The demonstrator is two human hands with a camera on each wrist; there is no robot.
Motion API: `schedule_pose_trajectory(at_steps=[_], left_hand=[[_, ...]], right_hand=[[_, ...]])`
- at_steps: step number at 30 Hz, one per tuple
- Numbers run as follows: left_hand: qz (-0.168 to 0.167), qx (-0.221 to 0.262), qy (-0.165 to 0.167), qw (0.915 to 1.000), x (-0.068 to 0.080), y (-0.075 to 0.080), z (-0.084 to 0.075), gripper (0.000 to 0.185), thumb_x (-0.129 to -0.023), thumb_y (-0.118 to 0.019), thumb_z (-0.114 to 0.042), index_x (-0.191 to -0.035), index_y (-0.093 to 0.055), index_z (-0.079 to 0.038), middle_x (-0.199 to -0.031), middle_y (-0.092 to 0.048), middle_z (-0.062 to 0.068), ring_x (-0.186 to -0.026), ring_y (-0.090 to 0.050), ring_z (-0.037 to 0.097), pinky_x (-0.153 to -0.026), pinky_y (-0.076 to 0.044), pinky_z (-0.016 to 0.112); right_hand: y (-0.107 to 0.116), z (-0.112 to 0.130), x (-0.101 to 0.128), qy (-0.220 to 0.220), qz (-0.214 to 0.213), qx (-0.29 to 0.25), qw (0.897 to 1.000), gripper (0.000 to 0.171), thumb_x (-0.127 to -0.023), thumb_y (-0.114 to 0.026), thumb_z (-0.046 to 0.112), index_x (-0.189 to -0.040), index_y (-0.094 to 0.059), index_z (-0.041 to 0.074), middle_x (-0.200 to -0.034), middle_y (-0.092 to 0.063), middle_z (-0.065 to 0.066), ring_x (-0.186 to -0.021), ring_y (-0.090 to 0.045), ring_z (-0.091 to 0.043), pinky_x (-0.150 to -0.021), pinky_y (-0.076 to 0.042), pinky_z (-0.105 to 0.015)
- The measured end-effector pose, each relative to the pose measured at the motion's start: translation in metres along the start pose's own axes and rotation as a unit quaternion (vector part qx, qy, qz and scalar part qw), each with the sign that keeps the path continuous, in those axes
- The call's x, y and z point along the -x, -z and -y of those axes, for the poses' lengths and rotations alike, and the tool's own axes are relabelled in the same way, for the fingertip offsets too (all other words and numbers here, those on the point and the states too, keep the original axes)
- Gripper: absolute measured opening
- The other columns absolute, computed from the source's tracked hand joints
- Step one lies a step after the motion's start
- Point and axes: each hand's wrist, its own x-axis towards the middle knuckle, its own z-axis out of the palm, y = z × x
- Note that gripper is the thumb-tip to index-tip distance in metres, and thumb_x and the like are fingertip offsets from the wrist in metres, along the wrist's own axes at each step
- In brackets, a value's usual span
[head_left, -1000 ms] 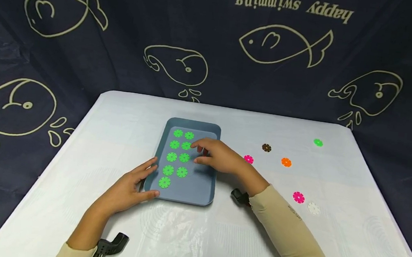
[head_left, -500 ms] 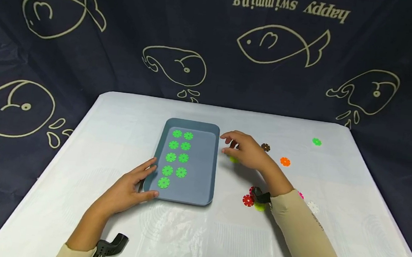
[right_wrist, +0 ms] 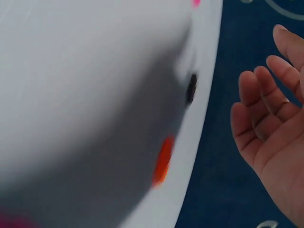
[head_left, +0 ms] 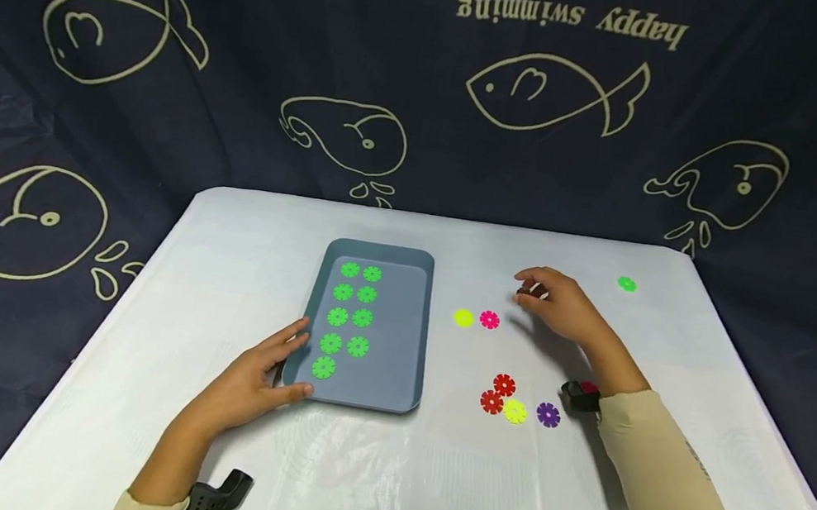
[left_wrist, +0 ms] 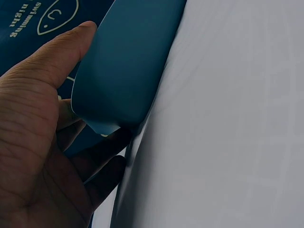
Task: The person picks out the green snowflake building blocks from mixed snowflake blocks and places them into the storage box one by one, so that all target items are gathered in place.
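A grey-blue tray [head_left: 398, 354] lies on the white table with several green discs [head_left: 349, 319] in two columns along its left side. My left hand [head_left: 275, 367] grips the tray's near left corner [left_wrist: 128, 61], thumb [left_wrist: 61, 52] on one side and fingers on the other. My right hand [head_left: 546, 299] hovers to the right of the tray with relaxed fingers and an empty palm [right_wrist: 270, 128]. A brown disc [right_wrist: 191, 88] and an orange disc [right_wrist: 162, 160] lie on the table by it.
Loose discs lie right of the tray: yellow [head_left: 463, 318] and pink [head_left: 490, 320] together, then two red [head_left: 504, 385], a yellow [head_left: 515, 412] and a purple [head_left: 548, 414] nearer me. A lone green disc [head_left: 626, 285] sits far right. Dark fish-print cloth surrounds the table.
My right hand has left the tray and swung rightward over the table to the loose discs. The left hand and the tray have stayed put.
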Motion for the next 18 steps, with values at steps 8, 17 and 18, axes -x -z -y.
schedule_pose_trajectory(at_steps=[8,17,18], left_hand=[[-0.001,-0.003,0.003,1.0,0.001,0.001,-0.001,0.085,-0.085,-0.077,-0.046,-0.149,-0.044,-0.001,-0.162,-0.026,-0.003,-0.146,-0.025,0.031,-0.111,-0.03,0.055],[-0.001,-0.002,-0.002,1.0,0.001,0.0,0.0,0.086,-0.085,-0.077,-0.048,-0.148,-0.044,0.0,-0.162,-0.026,-0.005,-0.146,-0.025,0.031,-0.111,-0.03,0.055],[0.0,-0.002,-0.001,1.0,0.001,0.001,0.0,0.087,-0.084,-0.077,-0.048,-0.148,-0.044,-0.001,-0.162,-0.026,-0.005,-0.146,-0.025,0.03,-0.111,-0.03,0.054]], right_hand=[[0.028,-0.044,0.015,-0.079,-0.015,0.037,0.996,0.041,-0.097,-0.066,0.02,-0.129,-0.058,-0.003,-0.117,-0.06,-0.024,-0.102,-0.058,-0.038,-0.085,-0.049,-0.051],[0.056,-0.086,0.026,-0.142,-0.031,0.07,0.987,0.045,-0.099,-0.062,0.026,-0.13,-0.054,-0.005,-0.123,-0.053,-0.029,-0.108,-0.053,-0.043,-0.09,-0.044,-0.057],[0.058,-0.089,0.027,-0.149,-0.031,0.071,0.986,0.045,-0.099,-0.062,0.026,-0.131,-0.053,-0.006,-0.124,-0.052,-0.03,-0.108,-0.052,-0.044,-0.09,-0.044,-0.057]])
